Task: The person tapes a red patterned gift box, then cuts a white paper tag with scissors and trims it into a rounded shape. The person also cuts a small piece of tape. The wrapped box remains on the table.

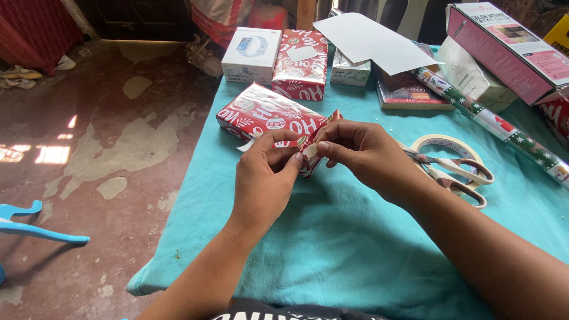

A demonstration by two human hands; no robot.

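A box half-wrapped in red, white and green festive paper (267, 118) lies on a desk covered with a turquoise cloth (332, 243), its near end lifted between a person's two bare hands at the middle of the desk. The left hand (264, 181) has its grip closed on the paper's folded end flap, thumb on top and fingers beneath. The right hand (361, 151) pinches the same flap from the other side, forefinger and thumb shut on the paper where a small strip of pale tape (310, 150) shows between the two hands.

Just beside the right wrist lies a pair of scissors with pink-trimmed handles (456, 175), partly resting on a roll of cream masking tape (446, 145). Beyond them a long roll of wrapping paper banded in green, white and red (504, 127) runs diagonally toward the desk's right edge.

At the far side of the desk stand a second parcel already wrapped in the same red paper (302, 62), a white carton showing a blue wristband device (252, 53), a smaller pale box (349, 71) and a dark book (409, 95) under a loose white sheet (373, 41). A long pink-and-white carton (510, 50) leans at the far right corner.

Left of the desk, a stained concrete floor (106, 178) shows patches of sunlight and part of a blue plastic object (29, 228).
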